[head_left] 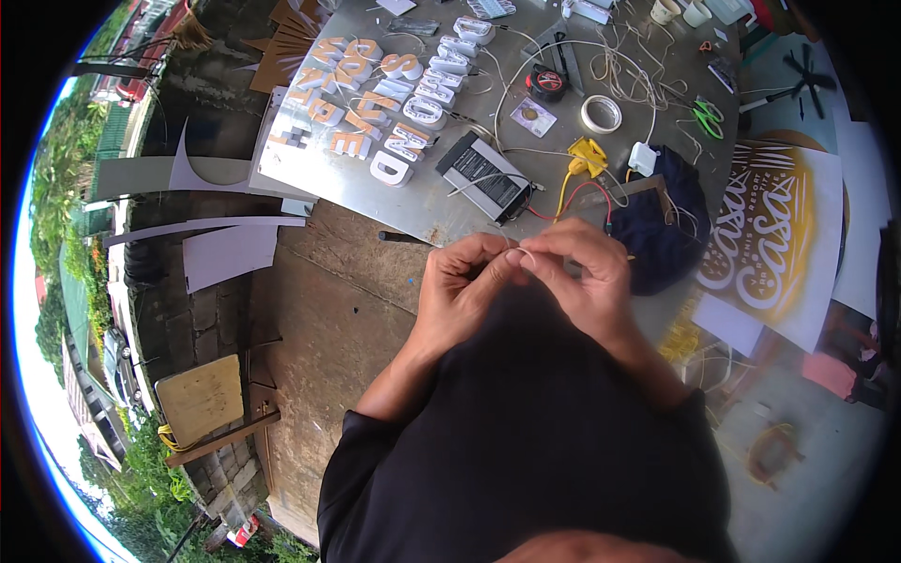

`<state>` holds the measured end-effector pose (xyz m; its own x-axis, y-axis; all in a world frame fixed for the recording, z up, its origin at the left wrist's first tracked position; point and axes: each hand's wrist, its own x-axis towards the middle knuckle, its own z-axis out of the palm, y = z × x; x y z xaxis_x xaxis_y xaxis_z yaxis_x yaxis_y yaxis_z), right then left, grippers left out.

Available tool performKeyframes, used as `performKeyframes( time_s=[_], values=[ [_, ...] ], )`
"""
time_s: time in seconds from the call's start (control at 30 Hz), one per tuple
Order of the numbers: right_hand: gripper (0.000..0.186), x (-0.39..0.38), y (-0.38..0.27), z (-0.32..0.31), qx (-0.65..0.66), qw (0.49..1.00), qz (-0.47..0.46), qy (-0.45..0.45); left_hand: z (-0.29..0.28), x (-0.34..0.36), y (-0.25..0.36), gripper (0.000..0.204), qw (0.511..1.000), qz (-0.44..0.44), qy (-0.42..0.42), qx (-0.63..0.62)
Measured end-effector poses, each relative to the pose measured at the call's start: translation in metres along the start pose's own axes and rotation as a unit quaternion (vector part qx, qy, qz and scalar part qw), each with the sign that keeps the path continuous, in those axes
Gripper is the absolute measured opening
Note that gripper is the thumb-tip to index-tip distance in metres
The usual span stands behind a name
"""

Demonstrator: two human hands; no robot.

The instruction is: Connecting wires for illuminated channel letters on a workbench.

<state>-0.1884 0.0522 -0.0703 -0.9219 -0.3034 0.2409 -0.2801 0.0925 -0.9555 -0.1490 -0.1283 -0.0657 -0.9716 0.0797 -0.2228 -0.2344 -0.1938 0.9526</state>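
My left hand (457, 289) and my right hand (593, 279) meet in front of my body at the table's near edge. Both are closed in a pinch, thumbs and forefingers almost touching. Between the fingertips runs a thin pale wire (525, 251); its ends are mostly hidden by the fingers. Just beyond the hands, a silver and black power supply box (486, 178) lies on the metal table (357, 205). Red and yellow leads pass from it toward a yellow plug (587, 158) and a white adapter (644, 159).
Rows of white and tan channel letters (405, 143) cover the table's left part. Farther back are a tape measure (546, 83), a tape roll (601, 114), green-handled scissors (708, 119) and tangled cable. Dark cloth (657, 249) lies right of my hands. A stool (199, 402) stands left.
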Motion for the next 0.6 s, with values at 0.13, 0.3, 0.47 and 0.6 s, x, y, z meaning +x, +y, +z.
performKeyframes(
  time_s=[0.13,0.3,0.47,0.6],
  values=[
    [0.014,-0.001,0.006,-0.008,0.013,0.999,-0.031,0.005,0.006,-0.002,-0.004,0.014,0.998,-0.004,0.007,0.062],
    [0.008,-0.009,0.017,-0.016,0.015,0.999,-0.038,-0.007,0.019,-0.008,-0.003,0.013,0.995,-0.025,0.029,0.094],
    [0.009,-0.021,0.024,-0.018,0.389,0.893,0.225,-0.008,0.035,-0.011,0.001,0.014,0.998,-0.049,0.045,-0.010],
    [0.009,-0.022,0.026,-0.023,0.380,0.902,0.203,-0.018,0.046,-0.013,-0.011,0.017,0.995,-0.034,0.086,-0.028]
  ],
)
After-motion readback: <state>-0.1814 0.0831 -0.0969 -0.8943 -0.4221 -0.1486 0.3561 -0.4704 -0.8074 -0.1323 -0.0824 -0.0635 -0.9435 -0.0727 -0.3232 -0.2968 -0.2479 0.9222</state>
